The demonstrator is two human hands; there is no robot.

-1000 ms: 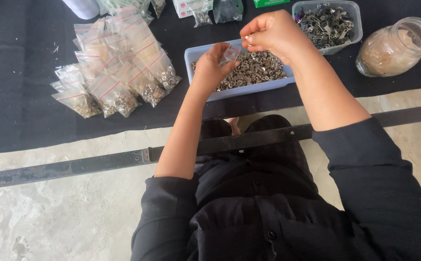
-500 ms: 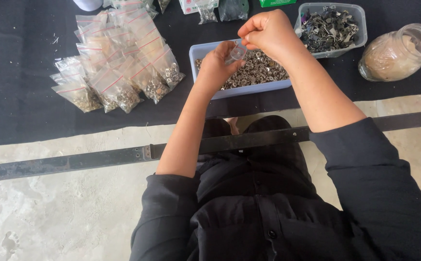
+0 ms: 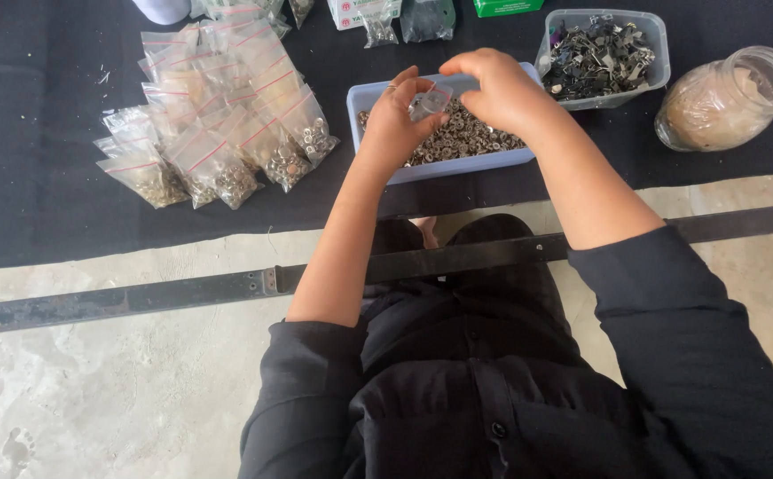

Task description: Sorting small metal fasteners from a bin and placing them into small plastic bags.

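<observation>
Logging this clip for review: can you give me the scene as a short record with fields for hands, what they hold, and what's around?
left hand: holds a small clear bag over the blue tray
right hand: pinches the same bag at its top
blue tray: filled with small metal rings
left of tray: pile of filled bags with red seal strips
right of tray: clear tub of dark metal clips, then a glass jar lying on its side
surface: black mat
</observation>
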